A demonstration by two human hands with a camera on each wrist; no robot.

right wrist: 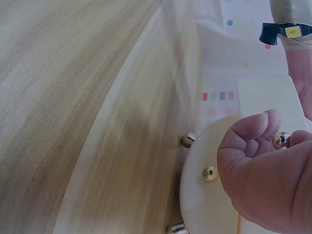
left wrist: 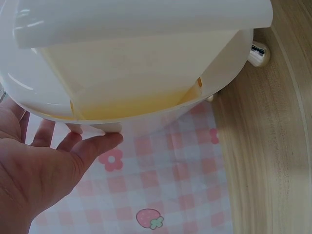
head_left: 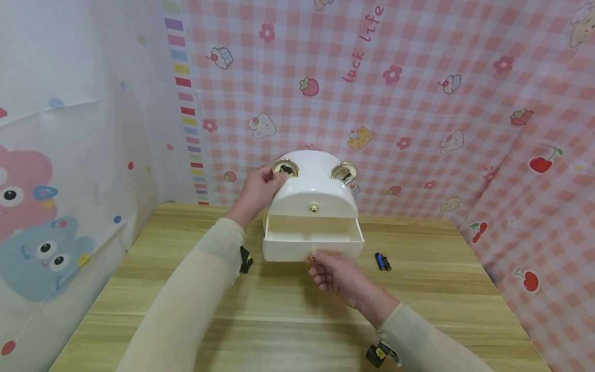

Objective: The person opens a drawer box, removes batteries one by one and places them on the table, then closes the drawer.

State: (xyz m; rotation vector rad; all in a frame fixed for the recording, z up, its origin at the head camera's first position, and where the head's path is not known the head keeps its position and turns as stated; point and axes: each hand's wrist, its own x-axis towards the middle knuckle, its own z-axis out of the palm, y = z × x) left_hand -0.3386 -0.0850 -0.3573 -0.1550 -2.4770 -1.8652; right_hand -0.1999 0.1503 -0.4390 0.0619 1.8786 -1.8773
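Note:
A glossy white drawer box [head_left: 314, 181] with two gold ring ears stands on the wooden table. One drawer [head_left: 288, 251] is pulled out at its front, and a gold knob [head_left: 314, 208] sits on the panel above. My left hand [head_left: 258, 192] grips the box's left side by the ear [head_left: 286, 167]; fingers [left wrist: 100, 145] press on the box edge in the left wrist view. With thumb and finger, my right hand [head_left: 341, 279] pinches the pulled-out drawer's gold knob [right wrist: 281, 140]. In the right wrist view, another gold knob [right wrist: 210, 174] shows on the panel nearer the table.
Two small batteries [head_left: 383, 261] lie side by side on the table, right of the box. Behind it hangs a pink checked cloth [head_left: 297, 103]; a white patterned cloth [head_left: 93, 155] covers the left side. Gold feet [left wrist: 259, 53] lift the box off the wooden table [head_left: 260, 310].

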